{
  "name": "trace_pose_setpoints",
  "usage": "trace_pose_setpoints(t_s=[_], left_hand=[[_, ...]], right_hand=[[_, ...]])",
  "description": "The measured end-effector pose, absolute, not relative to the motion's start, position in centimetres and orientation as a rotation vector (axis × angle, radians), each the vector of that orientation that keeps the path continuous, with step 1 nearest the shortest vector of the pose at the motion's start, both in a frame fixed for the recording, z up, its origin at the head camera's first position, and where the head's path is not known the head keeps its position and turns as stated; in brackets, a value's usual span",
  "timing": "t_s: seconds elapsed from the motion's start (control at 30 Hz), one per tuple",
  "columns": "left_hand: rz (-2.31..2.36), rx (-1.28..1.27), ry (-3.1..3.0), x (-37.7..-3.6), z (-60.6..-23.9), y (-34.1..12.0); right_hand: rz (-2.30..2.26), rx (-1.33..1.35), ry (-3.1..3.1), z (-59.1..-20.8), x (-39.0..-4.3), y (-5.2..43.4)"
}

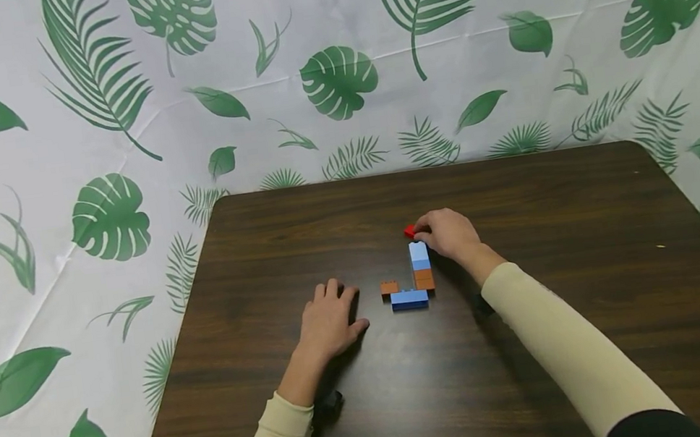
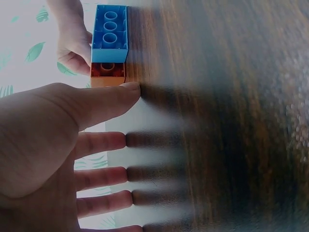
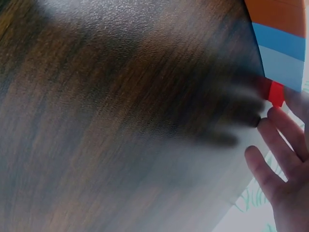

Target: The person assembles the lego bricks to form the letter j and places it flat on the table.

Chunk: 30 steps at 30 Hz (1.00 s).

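Five toy building bricks sit near the middle of the dark wooden table — one red, two blue, two orange-brown. Four of them lie together in a small cluster: a light blue brick at the far end, an orange brick touching it on the near side, a darker blue brick lying crosswise at about seven o'clock from that, and a smaller orange brick just beside it, at nine o'clock from the larger orange one. No box, tray or other container stands on the table; the bricks rest directly on the wood.

The fifth piece, the small red brick, lies at twelve o'clock from the light blue brick, close by, at the fingertips of the right hand. The fingers curl down over it and touch it — whether they actually pinch it I cannot tell, since the hand hides most of the piece.

The left hand lies flat on the table at nine o'clock from the cluster, fingers spread and straight, gripping nothing. Its thumb tip comes just beside the smaller orange brick.

Both forearms wear cream sleeves. A white cloth printed with green leaves hangs behind the table and round its sides.
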<state>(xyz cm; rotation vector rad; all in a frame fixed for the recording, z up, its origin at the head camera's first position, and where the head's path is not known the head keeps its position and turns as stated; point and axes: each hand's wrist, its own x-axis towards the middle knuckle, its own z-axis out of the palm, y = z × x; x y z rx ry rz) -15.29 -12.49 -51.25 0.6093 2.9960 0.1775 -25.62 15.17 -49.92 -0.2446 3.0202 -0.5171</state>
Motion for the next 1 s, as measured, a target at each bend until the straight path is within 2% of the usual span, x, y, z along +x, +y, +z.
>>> trace_pose_setpoints(t_s=[1.0], left_hand=[[0.222,0.602,3.011,-15.56,-51.63,-12.63]], right_hand=[[-0.568,-0.269,2.985,-50.46,-25.75,15.94]])
